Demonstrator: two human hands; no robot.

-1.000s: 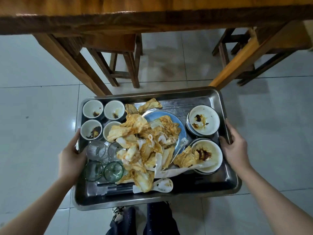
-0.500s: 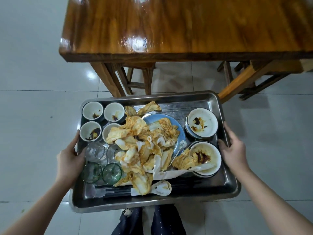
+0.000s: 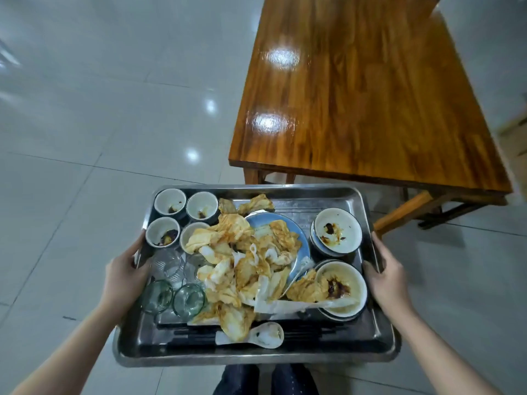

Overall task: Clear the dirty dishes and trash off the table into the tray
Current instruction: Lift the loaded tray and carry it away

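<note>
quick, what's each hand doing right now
Left hand: grips the left rim of the tray.
Right hand: grips the tray's right rim.

Even overhead light fell brightly — white glare spots lay on the table (image 3: 368, 89) and the floor (image 3: 85, 115) beside it; edges beyond the table smeared and bowed.

It looks like an eatery's dining room: a varnished wooden desk (image 3: 368, 89) at two o'clock on glossy floor tiles (image 3: 94, 104), and a steel tray (image 3: 256, 358) at six o'clock crowded with sauce-stained bowls (image 3: 338, 230) and cups (image 3: 170, 201)
</note>
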